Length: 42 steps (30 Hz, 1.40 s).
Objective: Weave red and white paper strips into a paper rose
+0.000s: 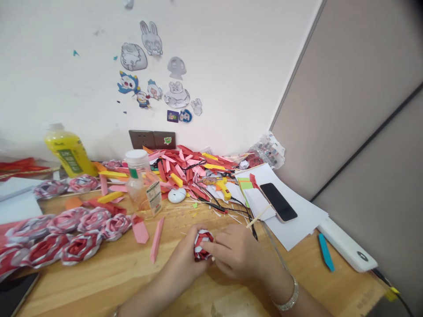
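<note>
A rolled red-and-white paper rose [202, 245] sits in my left hand [189, 252], whose fingers and thumb close around its sides. My right hand [236, 251] is curled, with its index finger pressing on the face of the rose. A thin wooden stick [259, 215] runs through the right fist: its long end juts out past the knuckles, and a pale tip shows under the fingers near the rose. Two folded pink paper strips [157, 240] lie left of my hands. Finished-looking paper roses [81, 247] stand in rows at the left.
Behind lies a heap of red, pink and yellow folded strips [180, 169]. A clear jar [142, 189], yellow bottle [71, 152], white earbud case [176, 195] and yellow glue gun [224, 188] with cable stand nearby. A phone [278, 201] rests on white paper; a white power strip [346, 246] lies right.
</note>
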Tool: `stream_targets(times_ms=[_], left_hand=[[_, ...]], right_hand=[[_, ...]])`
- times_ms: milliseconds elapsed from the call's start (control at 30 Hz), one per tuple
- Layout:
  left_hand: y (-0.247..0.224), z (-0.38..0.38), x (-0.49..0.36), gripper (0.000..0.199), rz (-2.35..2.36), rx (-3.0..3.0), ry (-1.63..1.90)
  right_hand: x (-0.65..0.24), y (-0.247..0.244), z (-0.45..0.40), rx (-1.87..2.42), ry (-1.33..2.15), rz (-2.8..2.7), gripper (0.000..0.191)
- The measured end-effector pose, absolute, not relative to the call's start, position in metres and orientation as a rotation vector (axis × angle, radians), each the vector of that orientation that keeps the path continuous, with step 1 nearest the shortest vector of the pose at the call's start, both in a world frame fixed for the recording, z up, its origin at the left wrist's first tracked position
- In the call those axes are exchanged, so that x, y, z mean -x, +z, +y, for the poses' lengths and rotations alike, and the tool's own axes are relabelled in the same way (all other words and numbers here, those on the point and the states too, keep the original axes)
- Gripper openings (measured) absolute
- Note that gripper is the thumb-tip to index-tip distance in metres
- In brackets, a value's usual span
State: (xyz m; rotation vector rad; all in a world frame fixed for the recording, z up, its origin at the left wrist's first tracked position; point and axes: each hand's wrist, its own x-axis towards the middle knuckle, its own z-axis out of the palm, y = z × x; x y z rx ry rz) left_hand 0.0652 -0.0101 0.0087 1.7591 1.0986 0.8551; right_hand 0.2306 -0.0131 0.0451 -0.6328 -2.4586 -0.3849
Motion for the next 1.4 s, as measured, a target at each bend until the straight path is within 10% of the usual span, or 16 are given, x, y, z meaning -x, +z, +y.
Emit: stream_targets(times_ms=[1400], left_hand=[[0.0046, -0.008, -0.0643, 0.042, 1.076, -1.747, 0.839]], right_hand=[[-0.2309, 0.0391, -0.0121, 0.648, -0.364, -2.491, 0.022]])
